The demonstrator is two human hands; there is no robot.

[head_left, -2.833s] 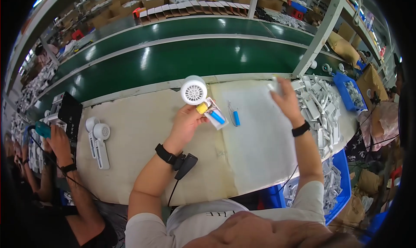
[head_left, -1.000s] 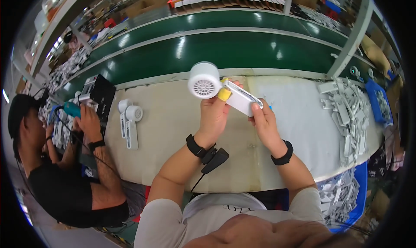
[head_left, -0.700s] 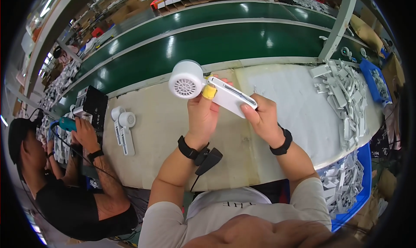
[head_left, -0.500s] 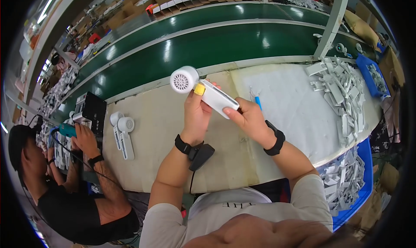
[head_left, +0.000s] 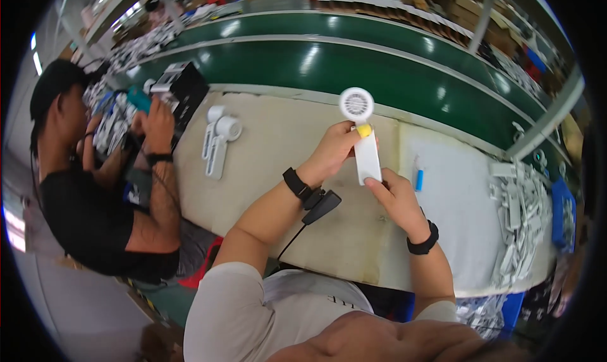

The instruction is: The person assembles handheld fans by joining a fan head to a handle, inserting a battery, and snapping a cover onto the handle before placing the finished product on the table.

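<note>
Between both hands I hold a white handheld fan (head_left: 367, 154) over the table, its round grilled head up and its handle pointing down toward me. My left hand (head_left: 336, 148) grips the upper handle, close to a yellow piece (head_left: 364, 130) just under the head. Around the lower end of the handle closes my right hand (head_left: 397, 196), thumb on its face. Two more white fans (head_left: 219, 148) lie side by side on the table to the left. A small blue rod-shaped item (head_left: 420, 180) rests on the white sheet just beyond my right hand.
White plastic parts (head_left: 520, 216) are heaped at the table's right end, near a blue bin (head_left: 563, 213). Behind the table runs a green conveyor (head_left: 272, 65). On the left a co-worker (head_left: 107, 191) holds a teal power tool (head_left: 139, 99) beside a black box (head_left: 180, 90).
The view has swung to the left. The fan has turned from a slant to nearly upright, its grilled head now on top; both hands keep hold of it.
</note>
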